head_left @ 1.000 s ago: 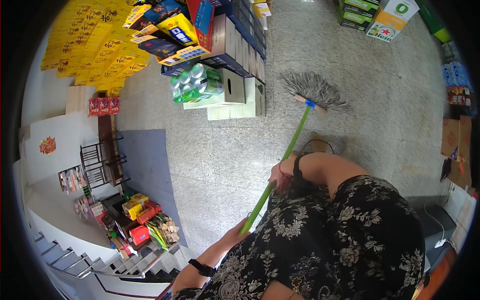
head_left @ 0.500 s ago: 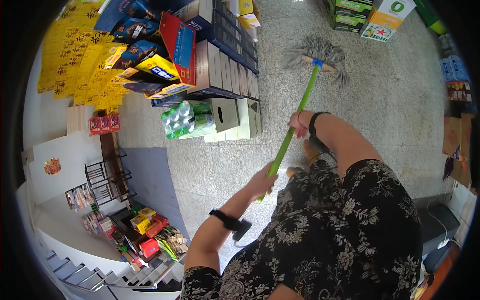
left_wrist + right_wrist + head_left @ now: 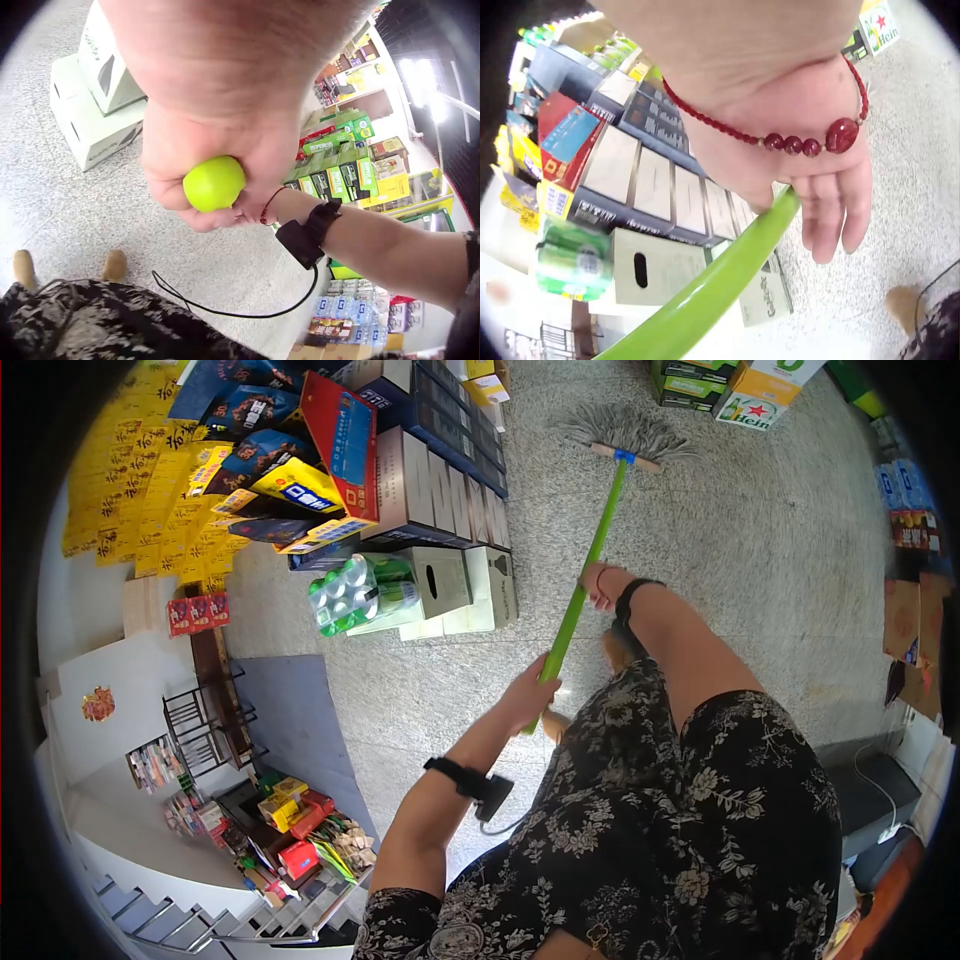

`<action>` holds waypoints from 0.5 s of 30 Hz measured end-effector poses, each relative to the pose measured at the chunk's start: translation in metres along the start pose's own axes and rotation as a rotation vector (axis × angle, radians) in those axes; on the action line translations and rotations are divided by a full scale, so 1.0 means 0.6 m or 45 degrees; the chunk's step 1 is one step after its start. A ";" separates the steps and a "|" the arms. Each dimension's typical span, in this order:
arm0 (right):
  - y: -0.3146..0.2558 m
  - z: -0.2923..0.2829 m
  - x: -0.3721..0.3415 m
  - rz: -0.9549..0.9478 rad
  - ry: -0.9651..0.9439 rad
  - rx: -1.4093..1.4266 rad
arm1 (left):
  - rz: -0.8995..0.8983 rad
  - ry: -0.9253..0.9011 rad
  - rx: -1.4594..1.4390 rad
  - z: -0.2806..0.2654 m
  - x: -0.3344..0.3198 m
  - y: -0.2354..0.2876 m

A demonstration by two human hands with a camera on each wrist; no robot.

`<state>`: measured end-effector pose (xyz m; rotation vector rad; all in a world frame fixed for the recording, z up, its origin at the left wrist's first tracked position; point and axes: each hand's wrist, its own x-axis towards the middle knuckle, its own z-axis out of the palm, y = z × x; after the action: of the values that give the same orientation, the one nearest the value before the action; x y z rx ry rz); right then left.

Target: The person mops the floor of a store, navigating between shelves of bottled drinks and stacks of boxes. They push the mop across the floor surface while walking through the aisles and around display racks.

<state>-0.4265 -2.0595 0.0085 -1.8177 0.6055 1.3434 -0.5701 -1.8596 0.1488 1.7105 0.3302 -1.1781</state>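
A mop with a green handle (image 3: 608, 510) slants away from the person, its grey string head (image 3: 640, 432) spread on the floor beyond a blue joint. The left hand (image 3: 527, 695) grips the handle close to its top end; in the left wrist view the rounded green end cap (image 3: 214, 184) sticks out of the curled fingers. Farther down, the right hand (image 3: 603, 586) holds the handle between thumb and fingers. In the right wrist view the green handle (image 3: 720, 289) passes under the palm, and some fingers (image 3: 826, 217) extend past it.
Stacked boxes (image 3: 420, 485) stand left of the mop, with a shrink-wrapped pack of green cans (image 3: 360, 595) beside pale cartons (image 3: 490, 590). Beer cartons (image 3: 752, 398) are at the far right. The person's shoes (image 3: 618, 652) are just below the handle. Stairs (image 3: 240, 920) lie at lower left.
Both hands have moved forward with the mop, and its head has slid farther from the person. Since half a second ago the head has shifted slightly farther away.
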 end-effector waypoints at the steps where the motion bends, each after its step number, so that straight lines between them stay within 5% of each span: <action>1: 0.014 0.038 -0.006 -0.059 -0.018 -0.037 | 0.010 0.003 0.010 -0.006 -0.031 -0.025; 4: 0.050 0.175 -0.033 -0.083 -0.059 -0.111 | -0.081 -0.022 0.002 -0.021 -0.135 -0.117; 11: 0.129 0.513 -0.076 -0.156 -0.592 -0.223 | -0.246 -0.078 0.035 -0.082 -0.387 -0.377; 12: 0.125 0.553 -0.078 0.060 -0.739 -0.243 | -0.272 -0.085 0.074 -0.090 -0.425 -0.404; 15: 0.123 0.642 -0.153 0.050 -0.888 -0.523 | -0.299 -0.084 0.084 -0.108 -0.516 -0.509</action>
<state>-0.7318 -1.7973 0.0195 -1.4735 -0.0144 2.0940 -0.8920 -1.5720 0.2318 1.7192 0.4660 -1.4266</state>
